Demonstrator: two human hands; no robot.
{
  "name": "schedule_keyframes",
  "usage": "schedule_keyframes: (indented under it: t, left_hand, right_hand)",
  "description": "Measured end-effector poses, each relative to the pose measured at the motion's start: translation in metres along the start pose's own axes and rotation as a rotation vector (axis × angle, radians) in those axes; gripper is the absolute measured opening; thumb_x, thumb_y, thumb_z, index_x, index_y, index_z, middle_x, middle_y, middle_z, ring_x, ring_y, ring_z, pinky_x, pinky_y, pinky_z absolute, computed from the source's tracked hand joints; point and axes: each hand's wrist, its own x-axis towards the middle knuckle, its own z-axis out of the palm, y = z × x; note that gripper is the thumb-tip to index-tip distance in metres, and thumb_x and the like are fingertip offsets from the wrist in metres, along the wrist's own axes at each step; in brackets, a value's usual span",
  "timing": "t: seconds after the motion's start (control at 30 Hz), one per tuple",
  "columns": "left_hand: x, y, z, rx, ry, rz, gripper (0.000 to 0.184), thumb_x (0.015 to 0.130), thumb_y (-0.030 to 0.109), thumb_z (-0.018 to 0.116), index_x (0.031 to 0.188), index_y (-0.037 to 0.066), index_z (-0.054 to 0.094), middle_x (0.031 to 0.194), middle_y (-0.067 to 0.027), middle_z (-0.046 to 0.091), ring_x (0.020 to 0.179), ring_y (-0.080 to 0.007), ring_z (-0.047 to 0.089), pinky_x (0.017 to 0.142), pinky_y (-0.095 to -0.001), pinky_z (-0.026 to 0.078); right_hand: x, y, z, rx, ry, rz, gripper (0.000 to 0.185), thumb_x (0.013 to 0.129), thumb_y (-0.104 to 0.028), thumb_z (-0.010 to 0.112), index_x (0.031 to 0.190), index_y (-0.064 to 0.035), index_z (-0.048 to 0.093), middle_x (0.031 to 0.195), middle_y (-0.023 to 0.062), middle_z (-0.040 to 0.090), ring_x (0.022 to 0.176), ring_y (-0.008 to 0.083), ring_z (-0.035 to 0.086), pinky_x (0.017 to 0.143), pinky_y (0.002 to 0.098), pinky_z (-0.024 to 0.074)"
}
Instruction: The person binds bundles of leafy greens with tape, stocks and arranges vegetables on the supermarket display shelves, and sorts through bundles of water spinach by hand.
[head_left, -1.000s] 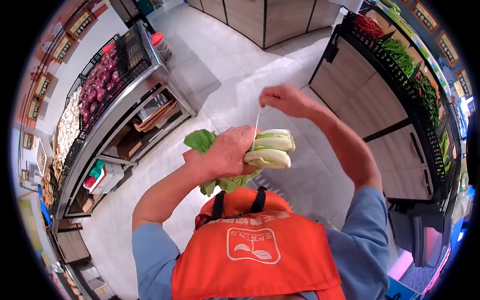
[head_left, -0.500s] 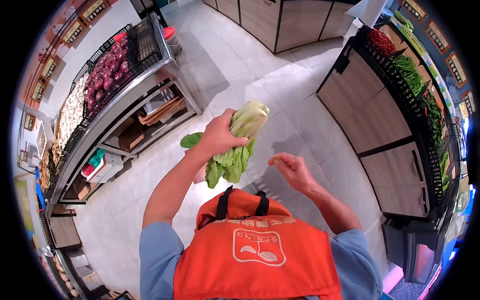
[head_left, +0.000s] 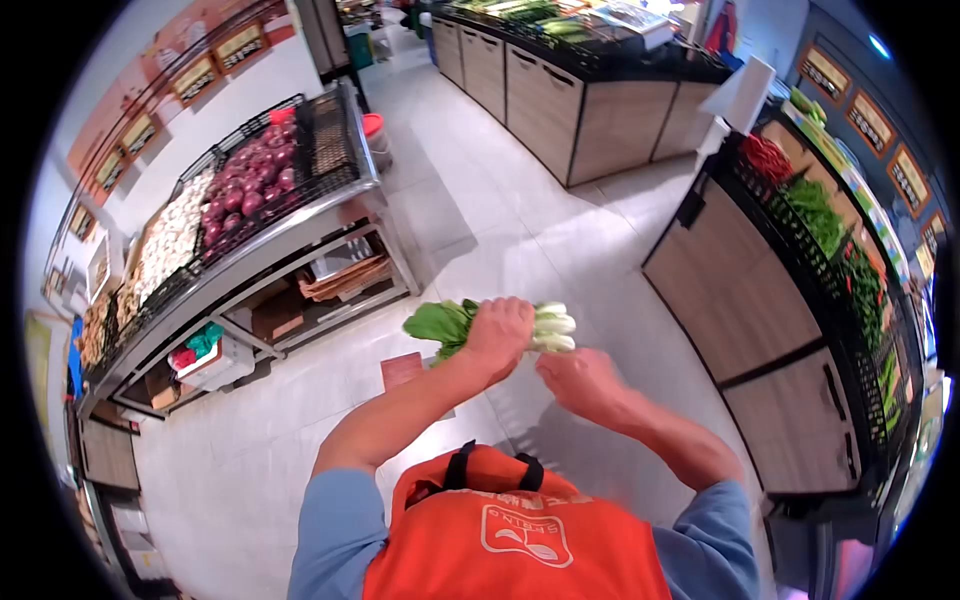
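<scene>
My left hand [head_left: 500, 335] is wrapped round a bunch of bok choy [head_left: 553, 328], held sideways in front of me above the floor. Its green leaves point left and its white stem ends point right. Just below those stem ends is my right hand [head_left: 582, 382], fingers curled in. Whether it touches the stems or pinches anything small, I cannot make out. A reddish flat square [head_left: 402, 371] shows beyond my left forearm.
On the left, a metal-edged stand [head_left: 330, 200] bears red onions [head_left: 248, 185] and garlic [head_left: 172, 235]. A wooden cabinet [head_left: 625, 125] stands ahead. Along the right runs a counter [head_left: 745, 270] with chillies [head_left: 765, 158] and green vegetables. A red-lidded bucket [head_left: 374, 135] stands by the left stand.
The bunch has turned from upright and tilted to lying sideways, stems to the right. My right hand has come close to the stem ends. The view has tilted up.
</scene>
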Motion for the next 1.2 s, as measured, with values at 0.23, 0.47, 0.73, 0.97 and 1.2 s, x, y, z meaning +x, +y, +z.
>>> schedule_keyframes:
  t: [0.23,0.47,0.73,0.97,1.2]
  left_hand:
    - [-0.026,0.021,-0.013,-0.328,-0.325,0.163,0.05,0.067,0.024,0.076,0.107,0.004,0.056,0.1,-0.0136,0.06,0.096,-0.033,0.06,0.085,-0.0427,0.047]
    - [-0.052,0.02,-0.097,-0.881,-0.354,0.196,0.067,0.066,0.023,0.085,0.121,0.005,0.052,0.11,-0.0149,0.061,0.103,-0.0316,0.061,0.088,-0.0409,0.05]
    - [-0.084,-0.011,-0.095,-1.597,-0.336,-0.267,0.079,0.072,0.022,0.086,0.138,0.005,0.048,0.118,-0.0045,0.061,0.111,-0.0162,0.056,0.098,-0.0341,0.045]
    - [-0.114,-0.052,-0.086,-1.772,-0.287,-0.478,0.072,0.072,0.024,0.086,0.131,-0.001,0.053,0.114,-0.0067,0.064,0.104,-0.0159,0.061,0.094,-0.0323,0.048]
    - [-0.148,-0.079,-0.04,-1.388,-0.025,-0.565,0.074,0.067,0.031,0.086,0.125,-0.001,0.053,0.109,-0.011,0.066,0.101,-0.019,0.063,0.09,-0.0335,0.05]
  right_hand:
    - [0.024,-0.01,-0.053,-0.087,-0.025,-0.321,0.011,0.085,-0.017,0.064,0.08,-0.0083,0.068,0.074,0.0111,0.065,0.07,0.0336,0.063,0.061,0.0389,0.052]
    - [0.034,0.021,-0.055,0.647,-0.334,-0.035,0.017,0.094,-0.016,0.063,0.086,-0.0025,0.069,0.072,-0.0036,0.063,0.066,0.0036,0.054,0.058,0.0244,0.0453]
    - [-0.001,0.016,0.02,1.248,-0.107,0.156,0.027,0.098,-0.033,0.063,0.087,-0.0084,0.066,0.061,-0.0077,0.047,0.053,0.0027,0.036,0.047,0.0225,0.028]
    - [-0.007,-0.053,0.055,0.937,0.076,0.222,0.02,0.098,-0.02,0.061,0.095,-0.0018,0.07,0.071,-0.0034,0.06,0.066,0.0034,0.048,0.057,0.0238,0.0409]
    - [0.026,-0.099,0.085,0.423,0.145,0.132,0.013,0.094,-0.016,0.06,0.096,-0.005,0.066,0.076,0.0161,0.063,0.07,0.0263,0.063,0.062,0.0377,0.0487]
